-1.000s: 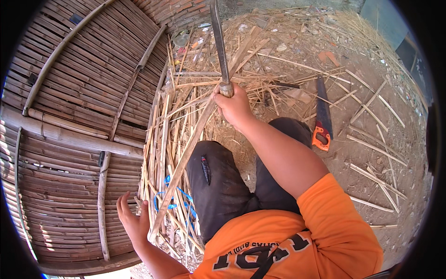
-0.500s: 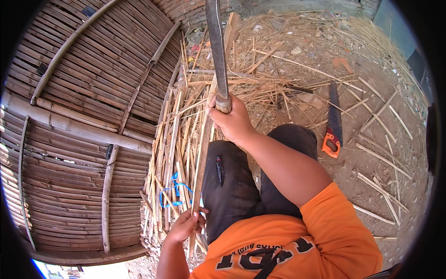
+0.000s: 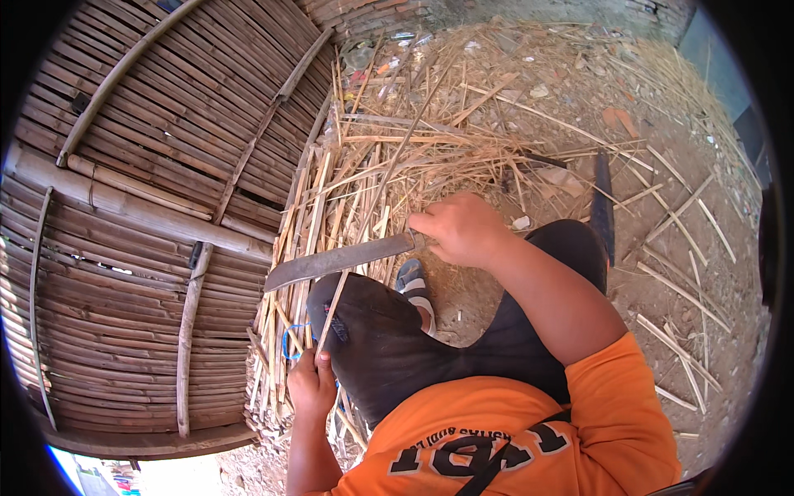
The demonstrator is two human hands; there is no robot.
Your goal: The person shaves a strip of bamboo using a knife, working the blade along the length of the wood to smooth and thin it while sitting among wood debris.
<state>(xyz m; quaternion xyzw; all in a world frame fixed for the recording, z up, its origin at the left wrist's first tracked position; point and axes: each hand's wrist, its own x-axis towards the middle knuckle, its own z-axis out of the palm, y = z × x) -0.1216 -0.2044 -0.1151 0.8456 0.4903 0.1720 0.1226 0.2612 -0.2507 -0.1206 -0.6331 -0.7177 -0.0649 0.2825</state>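
Observation:
In my right hand (image 3: 463, 231) is the handle of a machete, fingers wrapped round it. The machete's long dark blade (image 3: 343, 261) points left, reaching over the stacked strips and past my left knee. Lower left, my left hand (image 3: 311, 383) is closed on a thin bamboo strip (image 3: 332, 311), thumb along it. From that hand the strip rises past my knee and passes behind the blade, seeming to run on far up over the pile. Whether blade and strip touch, I cannot tell.
A heap of split bamboo strips (image 3: 308, 217) lies along a slatted bamboo panel (image 3: 124, 306) at left. Shavings (image 3: 463, 149) cover the ground ahead. A saw (image 3: 602, 198) lies beyond my right knee, with loose strips (image 3: 682, 289) further right. My sandalled foot (image 3: 413, 285) shows between my legs.
The machete has swung from pointing away to pointing left across the strip. My right hand has come nearer and rightward. My left hand shifted slightly left, and my knees have spread.

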